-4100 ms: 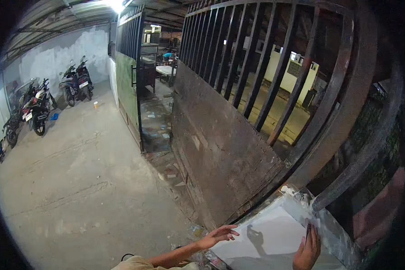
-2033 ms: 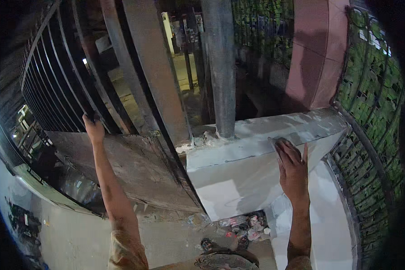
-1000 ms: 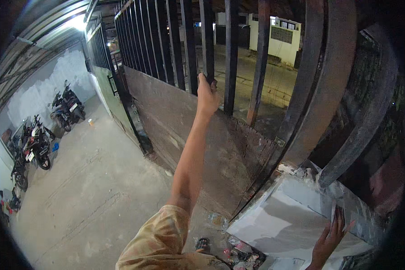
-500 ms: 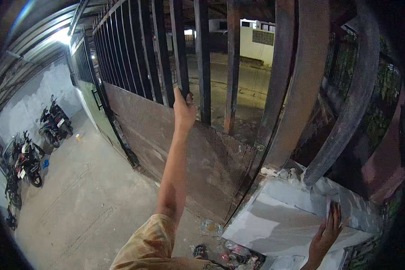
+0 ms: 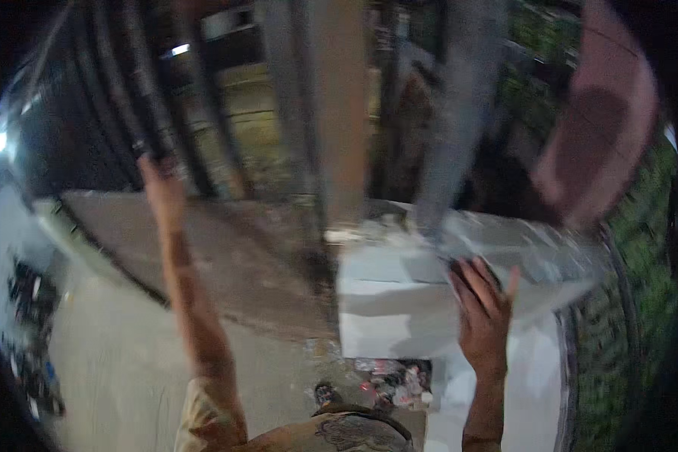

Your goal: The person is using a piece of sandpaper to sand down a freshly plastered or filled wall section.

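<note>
My left arm reaches up to the dark barred metal gate (image 5: pixel 203 248). My left hand (image 5: pixel 162 177), smeared by motion, is closed round one of its upright bars (image 5: pixel 147 83). On the right, my right hand (image 5: pixel 484 313) lies over the front upper edge of a white and grey masonry block (image 5: pixel 388 301). Its fingers are stretched out and the outermost one stands apart. A dark patch shows by the fingertips; I cannot tell whether it is a shadow or a thing.
A rusty brown post (image 5: pixel 339 113) and a bent grey bar (image 5: pixel 459 98) rise by the block. Loose litter (image 5: pixel 399 380) lies below it. Parked motorbikes (image 5: pixel 34 324) stand at the far left, and green plants (image 5: pixel 648 248) grow at the right.
The view has swung right, so gate and block appear further left. My left hand stays on the gate, my right at the block's edge. The picture is more blurred.
</note>
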Demonstrator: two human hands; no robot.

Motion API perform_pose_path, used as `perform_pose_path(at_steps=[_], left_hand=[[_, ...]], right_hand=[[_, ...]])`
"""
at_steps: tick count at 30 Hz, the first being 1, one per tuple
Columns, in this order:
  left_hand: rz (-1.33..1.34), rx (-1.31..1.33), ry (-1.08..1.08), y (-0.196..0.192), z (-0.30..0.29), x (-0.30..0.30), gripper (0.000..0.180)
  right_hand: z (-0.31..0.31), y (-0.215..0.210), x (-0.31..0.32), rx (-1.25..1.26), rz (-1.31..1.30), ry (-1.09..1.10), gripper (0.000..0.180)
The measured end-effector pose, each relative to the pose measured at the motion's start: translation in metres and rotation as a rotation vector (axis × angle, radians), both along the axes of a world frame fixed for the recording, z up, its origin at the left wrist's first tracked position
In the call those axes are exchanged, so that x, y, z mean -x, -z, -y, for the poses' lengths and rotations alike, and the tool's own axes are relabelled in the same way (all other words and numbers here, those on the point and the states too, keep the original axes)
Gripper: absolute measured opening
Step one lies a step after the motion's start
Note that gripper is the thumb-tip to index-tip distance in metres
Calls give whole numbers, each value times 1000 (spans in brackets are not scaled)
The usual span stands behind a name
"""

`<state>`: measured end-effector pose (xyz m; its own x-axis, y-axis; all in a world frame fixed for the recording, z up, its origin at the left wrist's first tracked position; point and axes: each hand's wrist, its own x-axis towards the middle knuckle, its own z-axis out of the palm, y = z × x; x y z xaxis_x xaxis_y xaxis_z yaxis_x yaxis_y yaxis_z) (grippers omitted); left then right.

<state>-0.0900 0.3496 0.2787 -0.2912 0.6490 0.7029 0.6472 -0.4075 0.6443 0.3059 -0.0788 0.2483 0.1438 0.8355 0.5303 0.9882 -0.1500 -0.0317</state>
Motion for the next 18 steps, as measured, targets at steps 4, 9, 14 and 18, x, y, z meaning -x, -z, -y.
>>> perform_pose_path(at_steps=[4,9,14,18], left_hand=[[189,-200,311,10,-29,6,43],[49,-289,289,13,-44,1,38],[-40,-295,187,5,-35,3,37],[-21,-335,201,10,-46,-2,38]], right_hand=[[7,7,-33,-95,5,150,46],[21,16,-12,-54,-41,64,49],[38,30,-34,-120,-49,185,56],[43,54,-23,-179,-128,210,55]])
